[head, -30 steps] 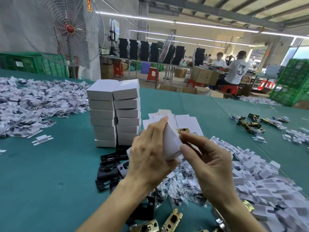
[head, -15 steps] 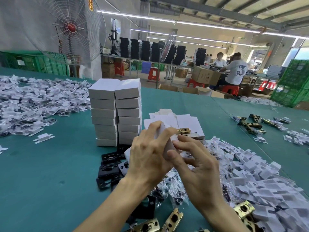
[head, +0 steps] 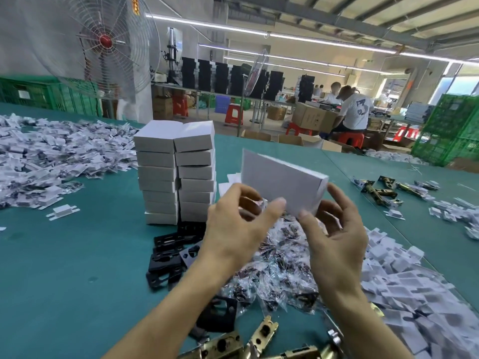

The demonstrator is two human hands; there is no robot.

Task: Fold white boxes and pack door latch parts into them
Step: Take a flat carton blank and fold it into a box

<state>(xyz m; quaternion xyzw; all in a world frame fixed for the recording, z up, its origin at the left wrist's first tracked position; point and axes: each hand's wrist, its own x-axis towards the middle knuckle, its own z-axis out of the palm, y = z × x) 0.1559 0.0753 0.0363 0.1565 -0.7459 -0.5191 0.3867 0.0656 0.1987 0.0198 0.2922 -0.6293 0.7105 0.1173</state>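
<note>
A closed white box [head: 281,181] is held tilted above the table in front of me. My left hand [head: 239,229] pinches its lower left edge between thumb and fingers. My right hand [head: 335,229] grips its lower right end, fingers curled round it. Two stacks of folded white boxes [head: 176,172] stand to the left. Flat white box blanks [head: 229,183] lie behind the hands, mostly hidden. Below my hands lie small clear bags of screws [head: 280,270], black latch plates [head: 168,255] and brass latch bodies [head: 261,338].
White plastic pieces are heaped at the left [head: 51,156] and at the right [head: 404,275]. More brass latches [head: 383,190] lie at the far right on the green table [head: 64,268]. A large fan [head: 103,42] and green crates [head: 448,125] stand beyond; people work at the back.
The box was closed between both hands low over the parts; now it is lifted higher and turned, showing its broad face, with both hands at its lower edge.
</note>
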